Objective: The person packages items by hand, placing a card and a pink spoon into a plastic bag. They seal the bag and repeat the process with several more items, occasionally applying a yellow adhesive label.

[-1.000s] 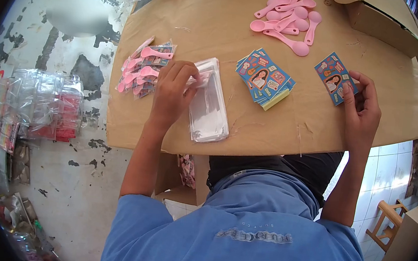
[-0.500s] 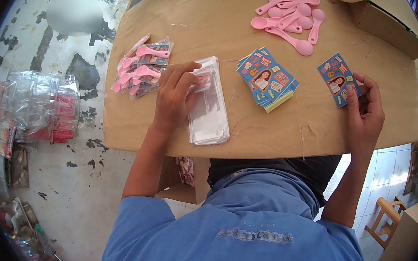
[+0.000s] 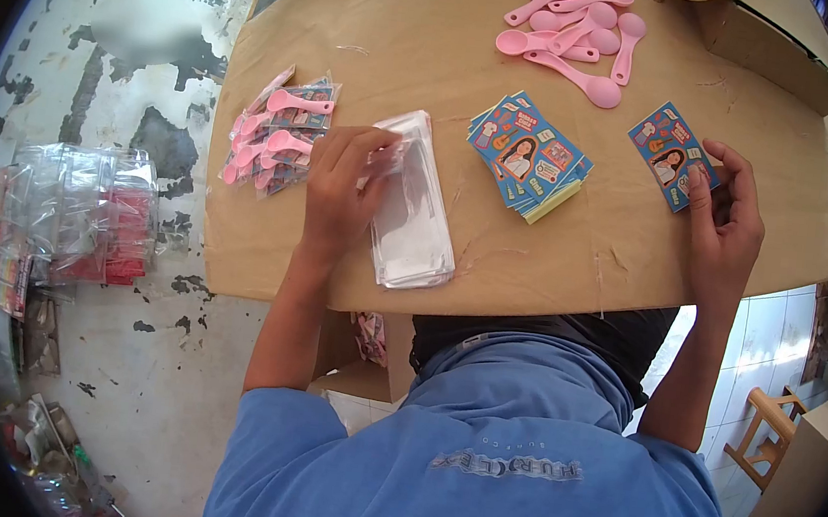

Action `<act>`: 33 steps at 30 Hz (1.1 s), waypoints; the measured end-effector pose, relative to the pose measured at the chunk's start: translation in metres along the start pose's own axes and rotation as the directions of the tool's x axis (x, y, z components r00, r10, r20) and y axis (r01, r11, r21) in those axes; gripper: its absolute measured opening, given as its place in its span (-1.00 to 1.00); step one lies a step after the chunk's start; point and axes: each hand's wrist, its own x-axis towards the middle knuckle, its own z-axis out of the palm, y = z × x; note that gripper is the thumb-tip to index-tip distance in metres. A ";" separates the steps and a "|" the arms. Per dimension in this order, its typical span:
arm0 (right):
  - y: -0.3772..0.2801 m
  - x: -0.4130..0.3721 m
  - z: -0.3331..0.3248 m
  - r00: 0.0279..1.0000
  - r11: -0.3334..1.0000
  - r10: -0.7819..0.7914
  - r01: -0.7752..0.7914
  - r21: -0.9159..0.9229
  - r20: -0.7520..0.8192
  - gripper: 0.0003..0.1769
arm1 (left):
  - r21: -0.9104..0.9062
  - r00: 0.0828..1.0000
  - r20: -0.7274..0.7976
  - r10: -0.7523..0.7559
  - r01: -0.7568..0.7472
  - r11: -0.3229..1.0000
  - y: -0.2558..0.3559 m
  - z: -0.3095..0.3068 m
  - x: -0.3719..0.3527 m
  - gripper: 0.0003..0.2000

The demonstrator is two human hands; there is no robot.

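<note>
Both your hands are occupied. Left hand (image 3: 341,192) pinches the bag stack (image 3: 416,239), far end; right hand (image 3: 725,234) grips sticker card (image 3: 665,153), well right.

From my feed, a loose heap of pink spoons (image 3: 571,29) lies at the far side of the brown paper-covered table (image 3: 435,41), and a cardboard box (image 3: 773,49) sits just beside it at the far right corner. Near the table's left edge I see a pile of sealed packets (image 3: 282,131), each with a pink spoon inside. Down on the flaking floor to the left lie bundles of clear bags (image 3: 70,210), an open carton (image 3: 355,353) stands under the table, and a wooden chair (image 3: 761,436) shows at the lower right
</note>
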 end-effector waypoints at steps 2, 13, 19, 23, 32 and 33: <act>-0.002 0.000 0.000 1.000 1.000 -0.001 0.001 -0.022 0.002 -0.69 | 0.012 1.000 0.009 0.006 -0.006 1.000 -0.004 -0.005 0.001 -0.58; -0.004 -0.002 -0.002 1.000 0.997 -0.012 0.012 -0.077 0.000 -0.65 | -0.354 0.985 -0.026 -0.169 0.149 0.923 -0.019 -0.040 0.001 -0.74; -0.001 -0.002 -0.001 1.000 0.995 -0.023 0.024 -0.092 0.005 -0.63 | -0.335 0.991 -0.050 -0.121 0.097 0.937 -0.014 -0.048 0.003 -0.74; -0.004 -0.003 -0.002 0.999 0.992 -0.038 0.040 -0.116 0.020 -0.64 | -0.416 0.985 -0.040 -0.165 0.134 0.899 -0.010 -0.047 0.000 -0.72; -0.008 -0.003 -0.003 0.998 0.987 -0.051 0.058 -0.153 0.047 -0.65 | -0.401 0.962 0.167 -0.218 0.268 0.876 -0.014 -0.042 0.005 -0.73; -0.008 -0.002 -0.003 0.997 0.986 -0.053 0.060 -0.154 0.048 -0.65 | -0.377 0.958 0.198 -0.207 0.269 0.886 -0.016 -0.040 0.007 -0.72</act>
